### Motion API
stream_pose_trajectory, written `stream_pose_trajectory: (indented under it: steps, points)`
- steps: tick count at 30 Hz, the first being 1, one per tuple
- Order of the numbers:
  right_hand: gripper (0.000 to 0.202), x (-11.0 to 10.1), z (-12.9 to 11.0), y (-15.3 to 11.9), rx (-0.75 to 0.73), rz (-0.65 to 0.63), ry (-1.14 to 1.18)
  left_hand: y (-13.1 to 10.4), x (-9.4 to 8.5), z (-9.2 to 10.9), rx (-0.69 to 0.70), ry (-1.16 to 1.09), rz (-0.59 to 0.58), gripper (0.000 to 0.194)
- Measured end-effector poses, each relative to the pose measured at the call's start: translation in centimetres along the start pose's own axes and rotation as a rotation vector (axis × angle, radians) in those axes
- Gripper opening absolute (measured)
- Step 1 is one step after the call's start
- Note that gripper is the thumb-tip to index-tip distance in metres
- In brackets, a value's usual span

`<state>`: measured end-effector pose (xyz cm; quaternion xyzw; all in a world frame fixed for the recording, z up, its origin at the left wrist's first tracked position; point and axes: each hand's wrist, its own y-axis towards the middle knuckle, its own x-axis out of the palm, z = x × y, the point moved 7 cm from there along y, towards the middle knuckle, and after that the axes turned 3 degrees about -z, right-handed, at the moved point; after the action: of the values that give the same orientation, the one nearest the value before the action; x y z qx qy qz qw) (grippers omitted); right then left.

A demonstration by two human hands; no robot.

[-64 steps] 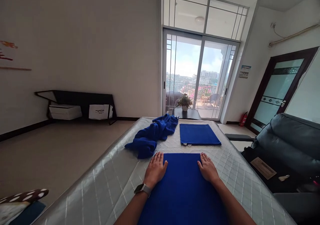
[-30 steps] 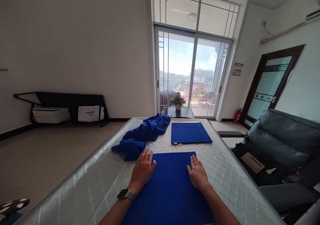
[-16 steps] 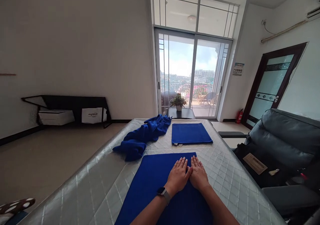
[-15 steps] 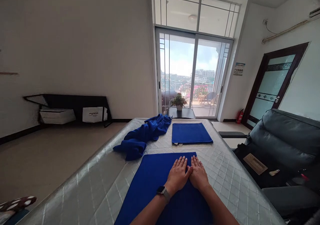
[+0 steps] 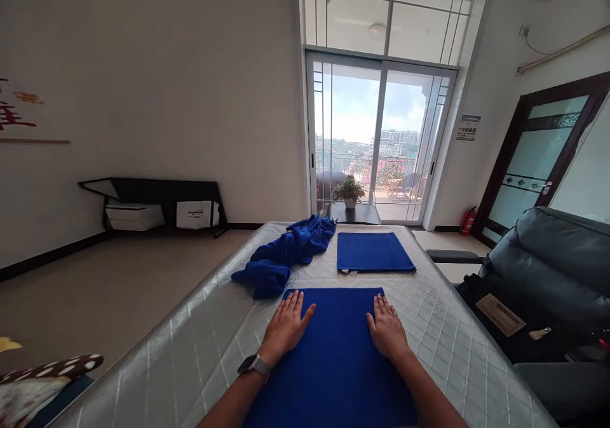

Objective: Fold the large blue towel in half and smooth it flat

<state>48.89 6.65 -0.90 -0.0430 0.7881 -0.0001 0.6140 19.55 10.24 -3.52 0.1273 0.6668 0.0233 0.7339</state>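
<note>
A blue cloth [image 5: 333, 364] is spread flat on the quilted silver-grey surface in front of me. My left hand [image 5: 286, 326] lies flat on its far left corner, fingers stretched and thumb apart, with a watch on the wrist. On the far right corner rests my right hand [image 5: 387, 327], palm down, also with fingers extended. Neither hand grips anything. Beyond them, a folded blue cloth [image 5: 375, 252] lies flat at the right, its small white tags at the near edge. A crumpled blue cloth [image 5: 290, 250] is heaped to its left.
The quilted surface's left edge [image 5: 157, 326] slopes toward the floor. A dark armchair [image 5: 562, 263] holding a brown card [image 5: 500, 314] stands at the right. Past the far end is a potted plant [image 5: 351, 192]. A spotted brown fabric [image 5: 61, 367] shows at lower left.
My left hand has slid left from beside my right hand to the cloth's left corner. My right hand is now at the right edge. The camera view has turned slightly left.
</note>
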Motion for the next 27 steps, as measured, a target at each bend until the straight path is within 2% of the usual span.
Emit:
stream_pose_trajectory:
  steps: [3,10,16,21,27]
  points:
    - [0.072,0.1,0.0,0.1,0.004,0.001,-0.005,-0.1,0.1,-1.0,-0.036,0.008,0.029,0.081]
    - [0.072,0.1,-0.1,-0.1,0.003,-0.001,-0.037,-0.2,-0.3,-0.7,-0.058,-0.034,0.045,0.089]
    - [0.07,-0.4,-0.8,0.6,0.063,-0.103,-0.163,-0.3,-0.2,-0.7,-0.053,-0.053,0.049,0.092]
    - [0.069,-1.3,-1.1,2.6,0.04,-0.021,-0.156,-0.4,-0.3,-0.6,-0.049,-0.045,0.072,0.09]
    - [0.068,0.0,0.5,3.9,0.05,0.056,-0.084,-0.4,-0.5,-0.6,-0.059,-0.023,0.07,0.089]
